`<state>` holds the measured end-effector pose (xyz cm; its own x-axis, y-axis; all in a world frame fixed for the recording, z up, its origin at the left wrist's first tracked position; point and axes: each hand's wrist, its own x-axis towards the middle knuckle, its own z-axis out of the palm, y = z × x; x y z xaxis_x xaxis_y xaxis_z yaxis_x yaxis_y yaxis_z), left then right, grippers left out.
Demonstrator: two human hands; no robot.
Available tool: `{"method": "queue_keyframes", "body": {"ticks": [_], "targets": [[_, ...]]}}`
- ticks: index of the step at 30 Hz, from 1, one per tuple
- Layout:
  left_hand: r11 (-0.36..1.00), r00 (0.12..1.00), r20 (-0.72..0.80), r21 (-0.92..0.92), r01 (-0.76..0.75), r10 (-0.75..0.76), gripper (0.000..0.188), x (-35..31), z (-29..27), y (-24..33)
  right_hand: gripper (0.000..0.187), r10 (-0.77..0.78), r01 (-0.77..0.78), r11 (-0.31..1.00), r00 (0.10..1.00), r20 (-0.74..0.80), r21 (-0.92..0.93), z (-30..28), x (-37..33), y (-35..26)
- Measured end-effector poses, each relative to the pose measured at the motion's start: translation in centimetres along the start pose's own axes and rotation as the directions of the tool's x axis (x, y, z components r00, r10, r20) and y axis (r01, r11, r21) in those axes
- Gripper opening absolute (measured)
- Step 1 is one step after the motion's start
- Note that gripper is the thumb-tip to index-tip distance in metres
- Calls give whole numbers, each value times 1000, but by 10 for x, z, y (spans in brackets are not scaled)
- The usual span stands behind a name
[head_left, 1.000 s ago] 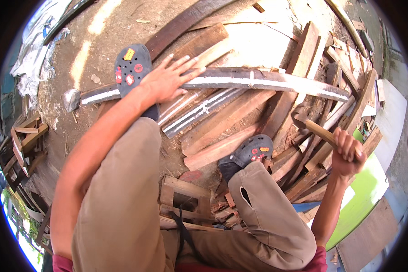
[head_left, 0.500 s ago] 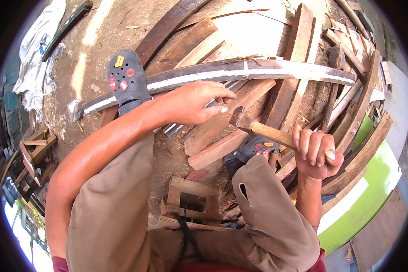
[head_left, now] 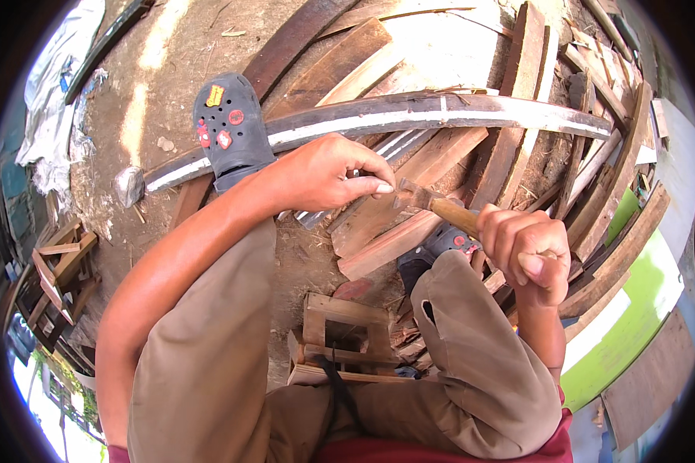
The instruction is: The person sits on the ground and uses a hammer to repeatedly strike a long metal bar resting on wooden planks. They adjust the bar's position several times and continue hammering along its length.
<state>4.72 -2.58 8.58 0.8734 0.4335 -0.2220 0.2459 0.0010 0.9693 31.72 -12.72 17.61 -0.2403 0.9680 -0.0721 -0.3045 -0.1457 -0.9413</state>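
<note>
My right hand (head_left: 527, 251) is closed around the wooden handle of a hammer (head_left: 454, 215). Its metal head points left, close beside the fingertips of my left hand (head_left: 346, 176). Those fingers are pinched together, and a small shiny bit shows inside the curled hand, too small to name. Beneath the hands lie loose boards, among them a reddish-brown plank (head_left: 409, 189). Just beyond them, a long curved timber (head_left: 324, 127) with a white-painted stripe runs across, passing by my left clog (head_left: 232, 127).
A small wooden frame (head_left: 344, 312) sits between my legs. Stacked curved planks (head_left: 614, 177) and a green-and-white sheet (head_left: 633, 332) fill the right side. A grey stone (head_left: 128, 187) touches the long timber's left end. White sacking (head_left: 58, 100) lies at far left.
The hammer head has moved up and left, closer to my left fingertips. My right hand has shifted left with it. The whole view has drifted slightly.
</note>
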Motion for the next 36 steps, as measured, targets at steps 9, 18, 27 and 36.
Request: {"method": "queue_keyframes", "body": {"ticks": [9,18,27,36], "targets": [[665,987,89,746,22,-133,52,-15,-14,-27,17,-9,137,531,988,156,-836,20,26,21],[555,984,-116,814,171,-133,77,-27,-15,-48,30,11,133,319,989,144,-938,27,67,67],[617,987,-130,771,158,-91,73,-23,-17,-53,33,-64,251,397,967,246,-883,50,99,91],[615,990,-120,776,138,-71,70,-24,-19,-53,30,-161,309,805,935,314,-507,-30,67,46]]}}
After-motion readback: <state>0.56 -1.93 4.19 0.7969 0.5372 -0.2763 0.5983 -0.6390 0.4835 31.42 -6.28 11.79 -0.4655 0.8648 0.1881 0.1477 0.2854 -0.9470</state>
